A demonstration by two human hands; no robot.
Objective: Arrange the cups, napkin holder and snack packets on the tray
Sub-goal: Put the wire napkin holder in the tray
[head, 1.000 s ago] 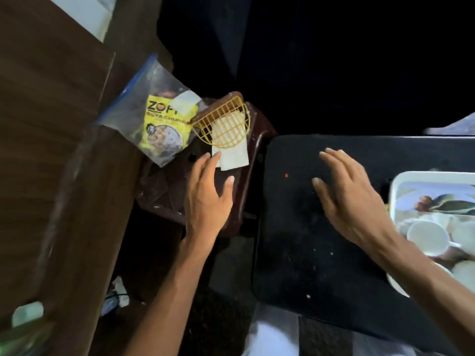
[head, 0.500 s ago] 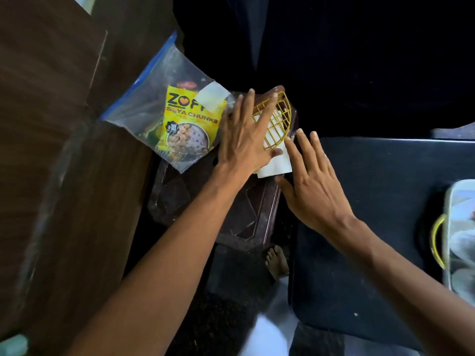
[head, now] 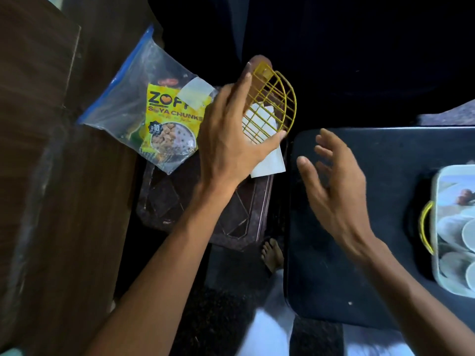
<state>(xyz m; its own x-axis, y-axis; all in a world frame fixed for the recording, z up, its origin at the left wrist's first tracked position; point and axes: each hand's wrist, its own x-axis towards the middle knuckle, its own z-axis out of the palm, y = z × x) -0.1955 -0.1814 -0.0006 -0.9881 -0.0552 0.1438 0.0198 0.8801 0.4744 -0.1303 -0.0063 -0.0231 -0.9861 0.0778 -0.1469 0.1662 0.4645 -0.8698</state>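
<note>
Holder (head: 276, 104) (yellow wire, half-round), napkins inside

I see a dark brown plastic stool (head: 205, 217) carrying a clear zip bag of snack packets (head: 151, 119) at its far left. Just beside it, a black table (head: 385, 227) bears a white tray (head: 437, 227) at its right edge.

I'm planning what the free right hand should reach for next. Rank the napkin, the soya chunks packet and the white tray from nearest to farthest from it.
From the right hand:
1. Napkin, just to its left, under the wire holder.
2. White tray, at the right edge.
3. Soya chunks packet, far left, beyond the left hand.
</note>
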